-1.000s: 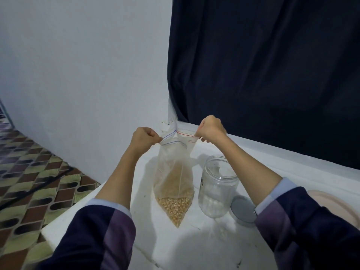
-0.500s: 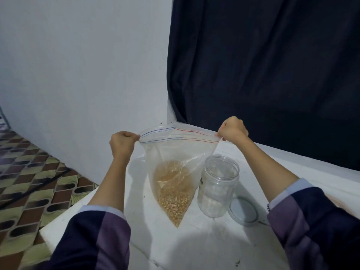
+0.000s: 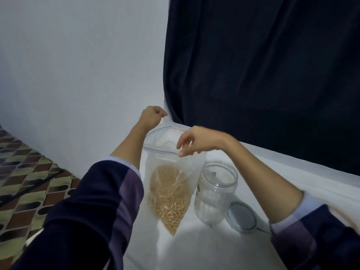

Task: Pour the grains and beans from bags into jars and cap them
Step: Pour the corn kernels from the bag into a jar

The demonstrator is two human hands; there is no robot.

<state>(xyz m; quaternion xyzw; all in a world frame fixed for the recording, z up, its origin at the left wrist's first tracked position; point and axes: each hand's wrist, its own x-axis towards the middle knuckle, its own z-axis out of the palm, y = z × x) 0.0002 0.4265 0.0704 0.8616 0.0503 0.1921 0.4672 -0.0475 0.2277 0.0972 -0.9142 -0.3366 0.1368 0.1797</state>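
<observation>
two hands work at the mouth of one bag [image 3: 171, 193]. left hand [image 3: 153, 116], at 11 o'clock from the bag, is raised with fingers curled; it appears to pinch the far corner of the zip edge, though the contact is small and blurred. right hand [image 3: 194, 141], at 12 o'clock from the bag, hangs from a bent wrist, palm down, fingers loosely spread and drooping onto the near zip edge; whether it grips cannot be told. both forearms are bare, sleeves pushed back. the bag hangs point-down, mouth agape, kernels [image 3: 169, 207] filling its lower part, tip at the table [image 3: 214, 250]. jar [image 3: 216, 193] stands upright, uncapped, at 3 o'clock just beside the bag. lid [image 3: 241, 217] lies flat at 4 o'clock from the jar.
</observation>
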